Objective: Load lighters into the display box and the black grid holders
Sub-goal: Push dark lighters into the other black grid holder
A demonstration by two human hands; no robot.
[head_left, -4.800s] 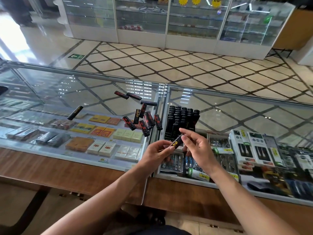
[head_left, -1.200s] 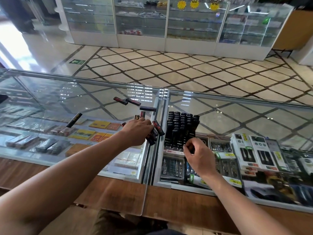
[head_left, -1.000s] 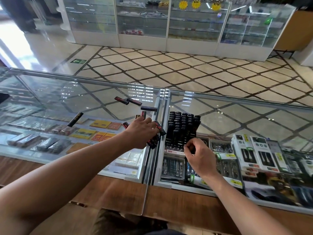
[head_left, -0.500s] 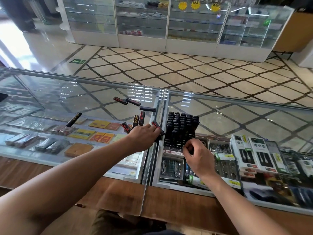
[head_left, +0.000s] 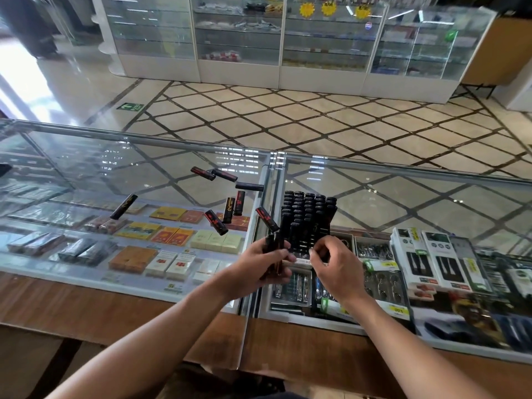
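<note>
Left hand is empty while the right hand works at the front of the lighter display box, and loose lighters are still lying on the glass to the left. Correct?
Not quite. In the head view the left hand is not empty: it grips a small bunch of dark lighters. The rest holds: the right hand is at the front of the display box, and loose lighters lie on the glass counter to its left.

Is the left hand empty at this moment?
No, the left hand grips dark lighters beside the display box.
</note>
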